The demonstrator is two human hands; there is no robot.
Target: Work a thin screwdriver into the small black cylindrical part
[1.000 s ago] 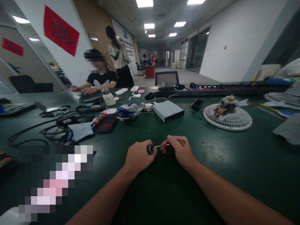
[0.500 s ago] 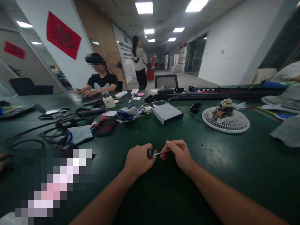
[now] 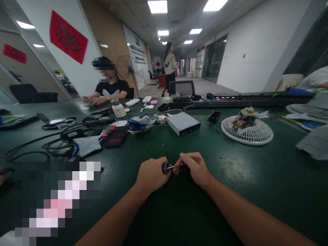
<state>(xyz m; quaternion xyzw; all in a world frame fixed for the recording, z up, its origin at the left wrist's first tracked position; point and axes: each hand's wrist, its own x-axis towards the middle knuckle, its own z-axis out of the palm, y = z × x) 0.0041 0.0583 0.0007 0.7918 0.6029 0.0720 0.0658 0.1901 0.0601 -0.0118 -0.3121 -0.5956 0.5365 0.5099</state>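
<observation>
My left hand [image 3: 151,175] grips a small black cylindrical part [image 3: 166,167], whose round end shows past my fingers. My right hand [image 3: 193,169] pinches a thin metal shaft [image 3: 176,166] between thumb and fingers, and the shaft's far end meets the black part. The right fingers hide the shaft's rear end, so I cannot tell what tool it belongs to. Both hands hover close together above the dark green table mat [image 3: 230,177], and neither seems to rest on it.
Beyond my hands lie a grey optical drive [image 3: 183,123], a white round fan guard [image 3: 247,130], and tangled black cables [image 3: 64,145]. A long black rack [image 3: 243,101] runs along the far side. A seated co-worker [image 3: 110,85] works at the left.
My hands have come closer together, and less of the metal shaft shows between them. The standing person in the background has moved right, farther along the corridor.
</observation>
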